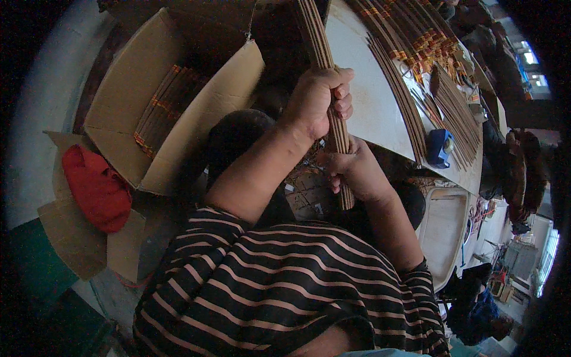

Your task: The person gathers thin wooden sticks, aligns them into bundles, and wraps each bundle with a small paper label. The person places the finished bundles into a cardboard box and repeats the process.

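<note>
Matt sticks [318, 38]; matt cardbd box [223, 92]

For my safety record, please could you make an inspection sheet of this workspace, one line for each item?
Surface: white table, carrying brown sticks, some with red-and-yellow bands.
Job's things: a bundle of brown sticks in both hands; banded bundles inside an open cardboard box.
Clutter: blue tape dispenser among the table's sticks; red cloth item beside the box.
Hands: left hand and right hand both have fingers closed round the bundle, the right lower in the picture.
Cables: nothing seen clearly.
Surroundings: pale tray at right; background dim.
</note>
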`<state>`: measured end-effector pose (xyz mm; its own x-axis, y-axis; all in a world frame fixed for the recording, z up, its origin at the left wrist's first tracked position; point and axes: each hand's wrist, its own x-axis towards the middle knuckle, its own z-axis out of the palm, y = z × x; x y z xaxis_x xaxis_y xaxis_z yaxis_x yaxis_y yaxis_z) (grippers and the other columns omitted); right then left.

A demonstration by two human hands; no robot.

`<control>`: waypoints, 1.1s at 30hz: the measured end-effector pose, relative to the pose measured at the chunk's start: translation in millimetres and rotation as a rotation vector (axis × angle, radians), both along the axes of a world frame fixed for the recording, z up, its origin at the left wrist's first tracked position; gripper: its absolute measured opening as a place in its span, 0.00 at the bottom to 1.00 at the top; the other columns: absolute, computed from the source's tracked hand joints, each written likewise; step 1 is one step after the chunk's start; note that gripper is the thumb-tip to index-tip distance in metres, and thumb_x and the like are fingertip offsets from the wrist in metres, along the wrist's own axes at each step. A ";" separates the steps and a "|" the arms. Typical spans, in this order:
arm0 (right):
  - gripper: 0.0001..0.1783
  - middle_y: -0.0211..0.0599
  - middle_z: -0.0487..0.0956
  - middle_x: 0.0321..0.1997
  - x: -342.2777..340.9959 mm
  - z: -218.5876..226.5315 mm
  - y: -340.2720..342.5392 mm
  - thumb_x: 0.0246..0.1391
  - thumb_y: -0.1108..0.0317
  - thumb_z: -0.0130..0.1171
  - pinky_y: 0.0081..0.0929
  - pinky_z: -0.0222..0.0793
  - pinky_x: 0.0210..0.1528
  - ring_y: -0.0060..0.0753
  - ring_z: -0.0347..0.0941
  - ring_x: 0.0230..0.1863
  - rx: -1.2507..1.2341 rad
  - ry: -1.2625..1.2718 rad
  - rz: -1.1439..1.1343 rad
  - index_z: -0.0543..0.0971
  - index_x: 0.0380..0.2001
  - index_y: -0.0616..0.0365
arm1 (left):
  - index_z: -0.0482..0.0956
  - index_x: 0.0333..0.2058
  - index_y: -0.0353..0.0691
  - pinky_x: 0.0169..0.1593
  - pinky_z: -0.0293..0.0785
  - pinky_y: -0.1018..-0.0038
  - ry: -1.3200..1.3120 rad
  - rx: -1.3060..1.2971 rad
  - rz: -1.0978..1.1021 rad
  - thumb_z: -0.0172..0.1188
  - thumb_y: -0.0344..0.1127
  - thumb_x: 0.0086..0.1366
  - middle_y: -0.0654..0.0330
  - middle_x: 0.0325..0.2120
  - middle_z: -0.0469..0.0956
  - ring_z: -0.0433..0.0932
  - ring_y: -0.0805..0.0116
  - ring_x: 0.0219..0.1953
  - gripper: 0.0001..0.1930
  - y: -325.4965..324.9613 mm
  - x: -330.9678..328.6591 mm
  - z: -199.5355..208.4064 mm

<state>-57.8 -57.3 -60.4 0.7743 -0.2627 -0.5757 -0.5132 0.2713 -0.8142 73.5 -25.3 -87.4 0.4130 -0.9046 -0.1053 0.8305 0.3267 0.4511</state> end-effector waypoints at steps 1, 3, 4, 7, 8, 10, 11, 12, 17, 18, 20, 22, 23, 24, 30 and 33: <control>0.09 0.30 0.68 0.14 -4.3 -2.3 -4.0 0.46 0.72 0.56 0.18 0.59 0.11 0.22 0.64 0.10 0.152 -0.032 -0.006 0.66 0.27 0.59 | 0.61 0.14 0.46 0.16 0.56 0.79 0.012 -0.034 -0.021 0.54 0.36 0.56 0.71 0.09 0.60 0.58 0.79 0.10 0.15 0.5 1.5 0.3; 0.10 0.31 0.69 0.15 -5.3 -1.5 -5.9 0.45 0.72 0.56 0.20 0.61 0.12 0.24 0.65 0.11 0.229 -0.037 0.005 0.66 0.27 0.59 | 0.61 0.14 0.46 0.16 0.57 0.79 0.033 -0.099 -0.060 0.54 0.36 0.56 0.71 0.09 0.60 0.59 0.79 0.10 0.15 0.6 4.5 -0.8; 0.10 0.32 0.69 0.16 -2.6 1.9 -5.2 0.45 0.72 0.57 0.21 0.62 0.14 0.25 0.67 0.13 0.153 -0.011 0.023 0.66 0.27 0.60 | 0.61 0.14 0.46 0.16 0.57 0.79 0.026 -0.102 -0.038 0.54 0.36 0.56 0.71 0.09 0.60 0.59 0.78 0.10 0.15 0.1 5.4 -1.3; 0.11 0.34 0.71 0.18 1.0 -10.9 -2.8 0.44 0.71 0.57 0.25 0.65 0.19 0.29 0.70 0.17 -0.452 0.066 0.071 0.65 0.27 0.61 | 0.61 0.14 0.46 0.17 0.58 0.79 -0.005 -0.051 0.050 0.54 0.34 0.55 0.71 0.09 0.60 0.59 0.78 0.10 0.14 -1.5 6.2 0.2; 0.11 0.35 0.72 0.18 0.8 -17.7 -1.8 0.44 0.71 0.57 0.26 0.66 0.20 0.31 0.71 0.18 -0.716 0.093 0.085 0.65 0.27 0.62 | 0.61 0.14 0.46 0.17 0.58 0.79 -0.023 0.007 0.098 0.54 0.34 0.55 0.71 0.09 0.60 0.59 0.79 0.11 0.14 -1.7 6.5 2.9; 0.12 0.36 0.72 0.19 1.6 -22.4 0.5 0.44 0.71 0.57 0.27 0.67 0.22 0.32 0.72 0.20 -0.959 0.108 0.117 0.65 0.27 0.63 | 0.61 0.15 0.46 0.17 0.58 0.79 -0.041 0.075 0.165 0.55 0.33 0.55 0.71 0.09 0.60 0.59 0.78 0.11 0.14 -1.1 7.3 4.3; 0.12 0.36 0.72 0.19 1.7 -22.8 1.3 0.44 0.70 0.57 0.28 0.67 0.23 0.33 0.72 0.22 -1.080 0.116 0.131 0.65 0.27 0.63 | 0.62 0.15 0.46 0.17 0.58 0.79 -0.043 0.088 0.178 0.55 0.32 0.55 0.71 0.10 0.61 0.59 0.78 0.11 0.13 -1.2 6.8 3.0; 0.12 0.36 0.72 0.19 2.6 -18.9 2.2 0.44 0.70 0.57 0.28 0.67 0.23 0.33 0.72 0.21 -0.892 0.124 0.114 0.66 0.28 0.63 | 0.62 0.15 0.46 0.17 0.58 0.79 -0.046 0.102 0.195 0.55 0.32 0.54 0.70 0.10 0.61 0.59 0.78 0.11 0.13 -0.7 6.9 0.6; 0.12 0.36 0.72 0.19 -4.4 6.9 -10.6 0.44 0.71 0.56 0.27 0.66 0.23 0.32 0.72 0.22 0.320 0.054 0.126 0.66 0.28 0.64 | 0.63 0.17 0.46 0.17 0.58 0.78 0.075 -0.225 -0.040 0.55 0.32 0.54 0.70 0.10 0.61 0.59 0.77 0.11 0.11 3.8 13.3 -2.5; 0.11 0.35 0.72 0.19 -3.1 7.9 -8.6 0.44 0.71 0.57 0.26 0.66 0.22 0.31 0.71 0.20 0.237 0.062 0.108 0.66 0.28 0.63 | 0.63 0.17 0.46 0.17 0.58 0.78 0.101 -0.283 -0.078 0.55 0.32 0.55 0.70 0.10 0.60 0.59 0.77 0.11 0.11 4.6 13.1 -2.0; 0.10 0.33 0.71 0.18 0.7 8.5 -2.4 0.44 0.72 0.57 0.24 0.66 0.19 0.28 0.70 0.17 0.071 0.079 0.072 0.66 0.28 0.62 | 0.62 0.17 0.46 0.16 0.57 0.78 0.050 -0.101 0.029 0.55 0.32 0.55 0.70 0.10 0.60 0.59 0.78 0.11 0.12 2.6 8.1 2.1; 0.09 0.31 0.69 0.15 -2.8 -20.6 -4.2 0.44 0.72 0.57 0.20 0.62 0.15 0.23 0.65 0.13 -0.621 -0.039 0.087 0.67 0.27 0.61 | 0.62 0.16 0.46 0.16 0.56 0.78 0.003 0.041 0.112 0.54 0.32 0.55 0.70 0.10 0.60 0.59 0.78 0.11 0.12 0.4 3.7 4.7; 0.09 0.31 0.68 0.13 -5.8 -31.0 -5.3 0.44 0.72 0.57 0.18 0.60 0.12 0.21 0.62 0.10 -0.969 -0.094 0.088 0.67 0.27 0.61 | 0.62 0.16 0.46 0.16 0.56 0.78 -0.019 0.092 0.141 0.54 0.32 0.56 0.70 0.10 0.60 0.59 0.79 0.11 0.13 -1.2 1.3 4.4; 0.09 0.31 0.68 0.14 -5.8 -32.3 -3.4 0.44 0.72 0.57 0.18 0.61 0.13 0.22 0.63 0.11 -0.878 -0.125 0.058 0.67 0.27 0.60 | 0.62 0.16 0.46 0.16 0.56 0.78 -0.043 0.144 0.179 0.54 0.32 0.56 0.70 0.10 0.60 0.59 0.79 0.11 0.13 -1.7 1.0 2.5; 0.12 0.34 0.73 0.19 -2.8 12.9 -6.9 0.45 0.69 0.56 0.24 0.67 0.23 0.30 0.71 0.19 0.036 0.102 0.137 0.67 0.29 0.64 | 0.62 0.15 0.45 0.16 0.57 0.78 0.036 -0.164 0.026 0.55 0.32 0.55 0.70 0.10 0.61 0.60 0.78 0.11 0.13 6.5 9.4 1.0; 0.11 0.32 0.72 0.18 0.5 10.9 -1.2 0.45 0.69 0.56 0.22 0.65 0.20 0.28 0.69 0.17 -0.209 0.102 0.106 0.67 0.29 0.63 | 0.62 0.15 0.45 0.16 0.58 0.77 0.027 -0.006 0.099 0.55 0.32 0.55 0.70 0.10 0.61 0.60 0.77 0.11 0.13 1.6 5.4 2.8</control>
<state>-57.4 -58.5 -49.6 0.7444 -0.3047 -0.5942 -0.6125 0.0428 -0.7893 78.9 -23.8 -84.6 0.4979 -0.8599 -0.1123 0.8056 0.4107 0.4269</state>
